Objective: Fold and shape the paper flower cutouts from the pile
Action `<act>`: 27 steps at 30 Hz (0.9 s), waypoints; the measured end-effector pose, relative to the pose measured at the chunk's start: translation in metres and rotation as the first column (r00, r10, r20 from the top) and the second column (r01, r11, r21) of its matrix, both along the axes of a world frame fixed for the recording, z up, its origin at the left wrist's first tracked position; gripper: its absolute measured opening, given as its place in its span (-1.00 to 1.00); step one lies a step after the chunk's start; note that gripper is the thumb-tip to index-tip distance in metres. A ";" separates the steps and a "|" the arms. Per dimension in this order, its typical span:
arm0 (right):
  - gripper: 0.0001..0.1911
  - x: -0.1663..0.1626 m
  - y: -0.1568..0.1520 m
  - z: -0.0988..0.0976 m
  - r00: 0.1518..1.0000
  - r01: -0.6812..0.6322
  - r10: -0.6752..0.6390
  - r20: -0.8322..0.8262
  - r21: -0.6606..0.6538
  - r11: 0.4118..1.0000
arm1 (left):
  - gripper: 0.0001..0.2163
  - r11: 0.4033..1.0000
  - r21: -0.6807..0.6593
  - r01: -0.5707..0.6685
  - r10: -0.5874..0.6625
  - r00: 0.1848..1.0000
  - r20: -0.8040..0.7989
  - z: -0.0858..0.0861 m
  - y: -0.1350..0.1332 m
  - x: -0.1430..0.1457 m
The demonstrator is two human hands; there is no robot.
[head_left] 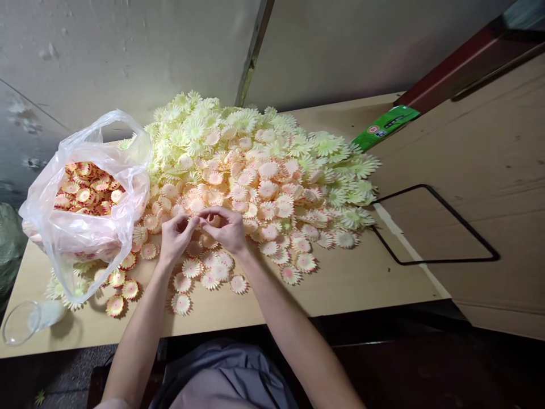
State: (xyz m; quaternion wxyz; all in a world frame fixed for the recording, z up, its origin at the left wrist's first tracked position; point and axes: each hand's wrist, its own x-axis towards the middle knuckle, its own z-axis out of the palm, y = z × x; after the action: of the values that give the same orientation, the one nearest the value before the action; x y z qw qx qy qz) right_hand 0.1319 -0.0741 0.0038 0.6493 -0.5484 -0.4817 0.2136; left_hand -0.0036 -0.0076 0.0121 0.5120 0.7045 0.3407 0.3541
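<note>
A broad heap of flower heads (268,170) is found spread over the middle of the table (353,284), from the far edge towards the near edge; pale yellow-green pieces (196,128) are seen along its far side and right end, pink-tinged ones in its middle. The left hand (176,233) and right hand (225,228) are held over its near side, nearly touching, with thumb and fingertips of each drawn together; whether a piece is pinched between them cannot be told. Loose discs (181,304) are scattered between the heap and the near edge. By the left edge a translucent plastic bag (93,241) is stood open, filled with red-edged discs (85,196). A clear cup (46,315) is placed at the near left corner. Towards the right edge a black frame (451,262) is noted, and beyond it a brown panel (502,227) is seen
</note>
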 end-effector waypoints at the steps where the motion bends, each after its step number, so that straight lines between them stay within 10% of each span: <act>1: -0.89 0.000 0.000 0.000 0.999 0.027 -0.027 0.040 0.007 1.000 | -0.71 1.000 -0.022 0.017 -0.017 1.000 0.008 0.000 0.000 0.000; 16: -0.90 -0.007 0.003 -0.007 0.971 0.236 -0.237 0.017 0.050 0.970 | -0.69 0.990 -0.130 0.056 -0.049 0.997 0.063 -0.003 -0.002 0.005; 23: -0.85 0.015 0.002 -0.007 0.821 0.571 -0.563 -0.095 0.141 0.808 | -0.74 0.983 -0.143 0.116 -0.111 0.993 0.046 -0.001 -0.003 -0.005; 27: -0.81 0.019 -0.001 -0.006 0.843 0.517 -0.536 0.041 0.212 0.830 | -0.67 0.988 -0.145 0.053 -0.038 0.994 0.100 0.002 -0.003 -0.005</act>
State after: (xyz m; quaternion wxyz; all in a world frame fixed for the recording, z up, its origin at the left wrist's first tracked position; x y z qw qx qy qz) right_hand 0.1514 -0.0755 -0.0020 0.7082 -0.6043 -0.3617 -0.0483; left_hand -0.0091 -0.0103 0.0138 0.5865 0.6544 0.3244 0.3500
